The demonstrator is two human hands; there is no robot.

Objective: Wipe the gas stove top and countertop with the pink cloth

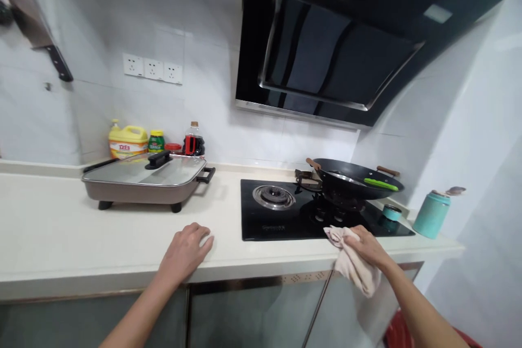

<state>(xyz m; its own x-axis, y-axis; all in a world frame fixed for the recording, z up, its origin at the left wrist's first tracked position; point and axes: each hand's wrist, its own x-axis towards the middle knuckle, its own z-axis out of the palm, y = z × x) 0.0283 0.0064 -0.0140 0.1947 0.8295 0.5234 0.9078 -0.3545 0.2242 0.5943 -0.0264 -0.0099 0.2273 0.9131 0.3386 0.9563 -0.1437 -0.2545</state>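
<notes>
My right hand grips a pale cloth at the front edge of the black gas stove. Part of the cloth touches the stove top, and the rest hangs down over the counter edge. On the white counter, left of the stove, rests my left hand, its thumb apart from the fingers and nothing in it. A dark wok with wooden handles sits on the right burner, a green-handled utensil lying in it. The left burner is bare.
An electric pan with a glass lid stands at the left, several bottles behind it. Right of the wok are a small teal container and a teal jar. A range hood slopes overhead; a cleaver hangs at far left.
</notes>
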